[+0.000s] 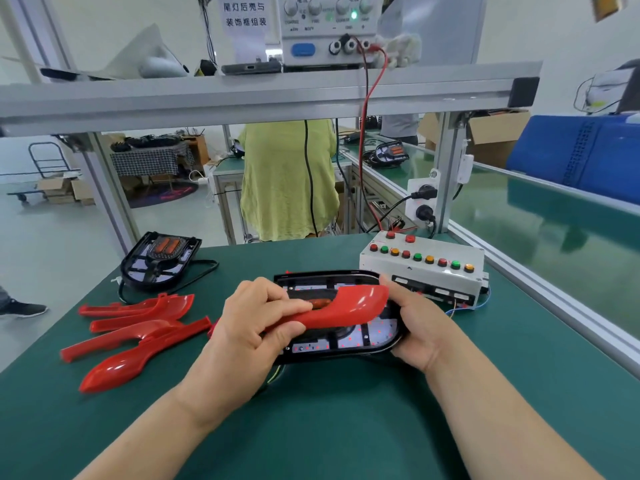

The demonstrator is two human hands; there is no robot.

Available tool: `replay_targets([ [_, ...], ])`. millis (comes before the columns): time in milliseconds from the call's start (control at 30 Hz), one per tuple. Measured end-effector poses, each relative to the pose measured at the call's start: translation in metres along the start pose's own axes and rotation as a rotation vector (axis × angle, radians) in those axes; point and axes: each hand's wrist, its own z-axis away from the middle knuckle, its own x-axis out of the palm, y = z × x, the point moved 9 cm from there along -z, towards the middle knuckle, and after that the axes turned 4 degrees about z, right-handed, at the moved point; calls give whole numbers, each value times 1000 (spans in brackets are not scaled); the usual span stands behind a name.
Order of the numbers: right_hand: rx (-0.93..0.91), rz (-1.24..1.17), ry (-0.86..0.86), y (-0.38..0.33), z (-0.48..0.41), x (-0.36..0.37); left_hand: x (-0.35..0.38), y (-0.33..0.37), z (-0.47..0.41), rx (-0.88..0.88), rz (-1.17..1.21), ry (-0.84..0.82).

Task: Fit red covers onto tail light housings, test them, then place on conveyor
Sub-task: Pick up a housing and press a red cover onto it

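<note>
A black tail light housing (349, 341) lies tilted in front of me above the green table, small red dots glowing inside it. Across its middle lies a glossy red cover (349, 304). My left hand (256, 320) pinches the cover's narrow left end between thumb and fingers. My right hand (412, 323) grips the housing's right end, fingertips touching the cover's wide end. Several loose red covers (138, 327) lie on the table to the left. A second black housing (159, 259) with its cable sits at the far left.
A white test box (422, 268) with coloured buttons stands at the right rear of the green table (346, 427). Beyond it runs the green conveyor (540, 220). A power supply (329, 29) sits on the overhead shelf, a red lead hanging down. A person in a yellow-green shirt (287, 178) stands behind.
</note>
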Motion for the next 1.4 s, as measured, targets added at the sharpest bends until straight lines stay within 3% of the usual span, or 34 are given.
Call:
replay_targets([
  [267,1,-70,-22,5,-2,4,17,3,2,104,-65,-86],
  [1400,-31,-84,-27,3,1,7,27,-1,4,24,32,-187],
])
